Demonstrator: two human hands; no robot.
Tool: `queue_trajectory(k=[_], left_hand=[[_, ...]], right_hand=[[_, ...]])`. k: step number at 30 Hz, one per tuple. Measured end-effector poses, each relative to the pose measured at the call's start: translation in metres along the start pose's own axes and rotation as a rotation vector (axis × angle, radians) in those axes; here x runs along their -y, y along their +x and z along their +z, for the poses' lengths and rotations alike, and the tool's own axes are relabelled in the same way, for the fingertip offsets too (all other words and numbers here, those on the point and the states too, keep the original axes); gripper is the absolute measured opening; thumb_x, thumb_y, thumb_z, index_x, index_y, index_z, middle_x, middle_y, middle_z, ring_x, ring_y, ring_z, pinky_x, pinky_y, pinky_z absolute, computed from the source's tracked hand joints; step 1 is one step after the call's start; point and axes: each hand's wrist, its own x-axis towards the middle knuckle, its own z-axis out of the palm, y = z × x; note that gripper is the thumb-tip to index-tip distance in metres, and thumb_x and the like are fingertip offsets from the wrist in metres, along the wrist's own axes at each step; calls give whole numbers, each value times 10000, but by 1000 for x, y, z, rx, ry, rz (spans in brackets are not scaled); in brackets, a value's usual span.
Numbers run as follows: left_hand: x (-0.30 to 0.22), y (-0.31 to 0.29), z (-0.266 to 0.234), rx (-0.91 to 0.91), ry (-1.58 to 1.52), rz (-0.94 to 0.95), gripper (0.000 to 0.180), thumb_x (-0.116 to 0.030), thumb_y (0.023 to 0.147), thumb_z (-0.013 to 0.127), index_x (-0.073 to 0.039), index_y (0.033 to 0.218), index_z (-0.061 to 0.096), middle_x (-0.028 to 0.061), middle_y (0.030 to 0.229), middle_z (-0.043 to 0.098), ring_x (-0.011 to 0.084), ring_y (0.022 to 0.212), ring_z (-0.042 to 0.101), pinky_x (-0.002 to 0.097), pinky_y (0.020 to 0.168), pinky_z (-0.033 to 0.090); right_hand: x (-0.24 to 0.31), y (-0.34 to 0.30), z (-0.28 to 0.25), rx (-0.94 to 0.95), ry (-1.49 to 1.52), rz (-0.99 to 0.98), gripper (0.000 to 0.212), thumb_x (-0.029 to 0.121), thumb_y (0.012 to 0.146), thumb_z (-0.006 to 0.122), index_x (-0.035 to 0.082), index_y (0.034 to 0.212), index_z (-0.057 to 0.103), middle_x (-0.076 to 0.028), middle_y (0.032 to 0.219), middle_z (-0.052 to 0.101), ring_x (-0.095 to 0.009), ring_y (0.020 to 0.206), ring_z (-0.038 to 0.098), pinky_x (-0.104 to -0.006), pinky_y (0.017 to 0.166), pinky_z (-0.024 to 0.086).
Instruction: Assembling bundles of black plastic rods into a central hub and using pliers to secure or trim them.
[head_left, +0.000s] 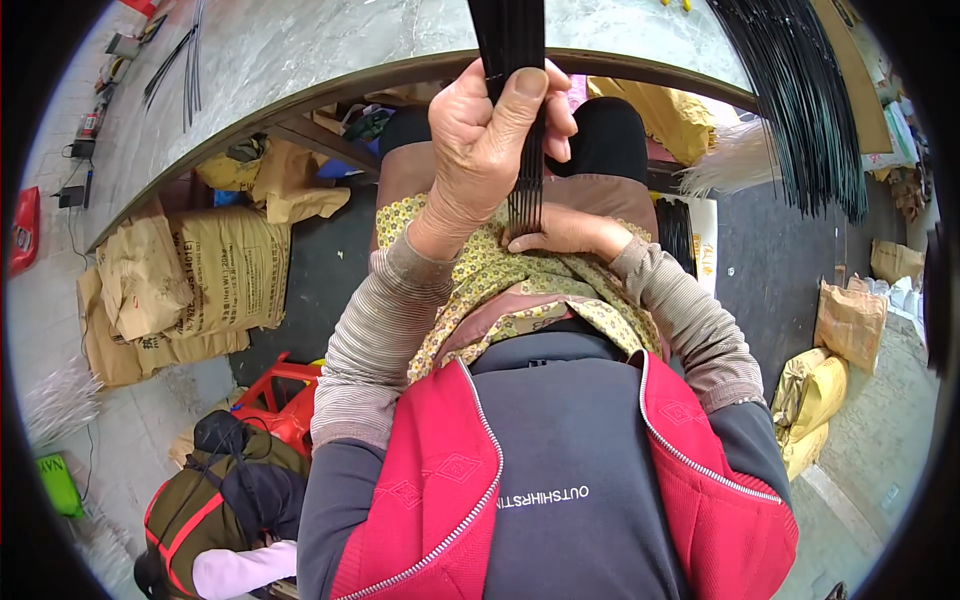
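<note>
- One bundle of black strips [509, 45] runs lengthwise away from the person, its far part passing over the surface [340, 45] and out of view, its near tips on the person's side of the surface's edge.
- The left hand [482, 145], at the surface's near edge, is closed around the bundle, thumb laid along the front, fingers wrapped round behind.
- The right hand [570, 232] lies farther from the surface, at the bundle's near tips and over the flowered apron [465, 290]; its fingers are partly hidden, so whether it grips the strips I cannot tell.
- That right hand comes in crosswise to the bundle's long axis and is the nearer one to its tips.
- The strips look thin, straight and slightly shiny: packed into a dark band toward the surface, parted like comb teeth at the near end.
- A second black bundle [810, 110] hangs past the surface's near edge, toward its right side.
</note>
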Motion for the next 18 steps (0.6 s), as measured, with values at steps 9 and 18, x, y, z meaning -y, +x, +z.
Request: queue_trajectory(k=[9, 18], left_hand=[[-15, 8, 11, 81, -74, -83, 268, -222, 1023, 587, 41, 1050, 628, 99, 782, 670, 138, 643, 642, 253, 600, 537], [-38, 11, 15, 41, -142, -69, 306, -269, 1009, 617, 34, 1035, 649, 70, 766, 662, 108, 657, 629, 230, 596, 518]], right_hand=[[3, 5, -4, -90, -52, 20, 275, 291, 895, 712, 67, 1052, 682, -177, 1010, 692, -372, 966, 650, -458, 849, 492], [-44, 12, 1, -178, -194, 0, 313, 333, 883, 709, 71, 1053, 699, -226, 998, 686, -417, 980, 643, -482, 854, 499]])
